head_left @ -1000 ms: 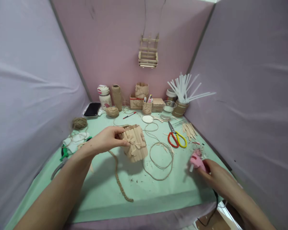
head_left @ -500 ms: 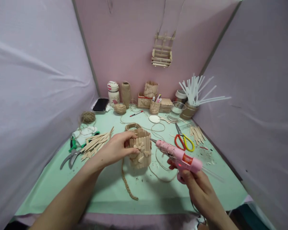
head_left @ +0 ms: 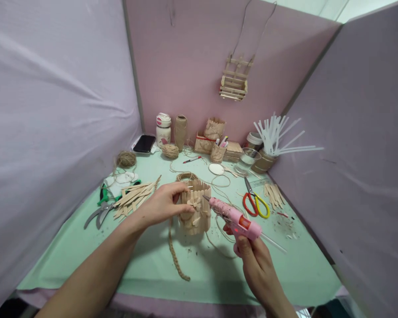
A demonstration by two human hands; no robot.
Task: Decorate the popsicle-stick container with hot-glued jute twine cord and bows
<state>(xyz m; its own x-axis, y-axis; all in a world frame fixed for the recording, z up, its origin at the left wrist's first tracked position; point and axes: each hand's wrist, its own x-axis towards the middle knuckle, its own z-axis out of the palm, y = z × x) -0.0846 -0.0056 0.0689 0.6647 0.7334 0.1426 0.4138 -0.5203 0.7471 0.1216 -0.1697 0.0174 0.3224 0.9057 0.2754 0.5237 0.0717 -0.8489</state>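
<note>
My left hand grips a small round holder made of popsicle sticks, thumb on its outer wall and fingers at the rim. A flower shape of short wooden pieces decorates its front. My right hand is closed around the handle of a pink glue gun, with a clear glue stick poking out of its back. The nozzle is at the holder's right upper side; whether it touches cannot be made out. A braided cord trails toward the table's front, below the holder.
Scissors lie right of the holder. Pruning shears and loose wooden sticks are on the left. A water cup, a jar of white glue sticks and twine balls stand farther back. Thin twine loops across the table.
My right hand has brought the glue gun leftward, its nozzle now at the holder's wall. My left hand keeps its grip on the holder. The camera view has shifted slightly.
</note>
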